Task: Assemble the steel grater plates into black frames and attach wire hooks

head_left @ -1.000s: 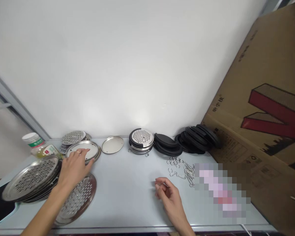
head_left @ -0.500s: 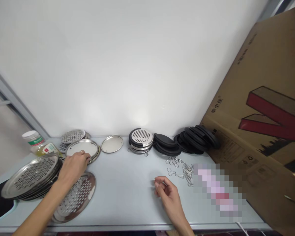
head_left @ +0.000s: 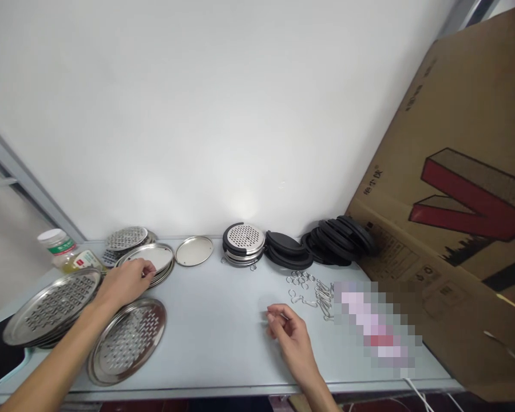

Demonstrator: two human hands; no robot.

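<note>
My left hand point(head_left: 126, 280) reaches over the near edge of a stack of plain round metal plates point(head_left: 161, 252). Its fingers are curled and closed; what they hold, if anything, is hidden. Close by the left forearm lies a round metal grater disc point(head_left: 131, 340) with slots, flat on the table. A thick pile of similar grater discs point(head_left: 54, 303) leans at the far left, partly behind that arm. Over the middle right of the table hovers my right hand point(head_left: 289, 335), fingers bent in and thumb close to the forefinger, with nothing visible in them.
Along the wall stand a single metal plate point(head_left: 194, 250), assembled graters with black rims point(head_left: 244, 243) and black round parts point(head_left: 341, 240). Small rings point(head_left: 300, 279) and metal hooks point(head_left: 323, 297) lie at right, beside a large cardboard box point(head_left: 412, 229). A jar point(head_left: 58, 246) stands back left.
My left hand has shifted slightly left and down over the plate stack, uncovering more of the grater disc beside the forearm. My right hand stays nearly in place. The view has shifted slightly.
</note>
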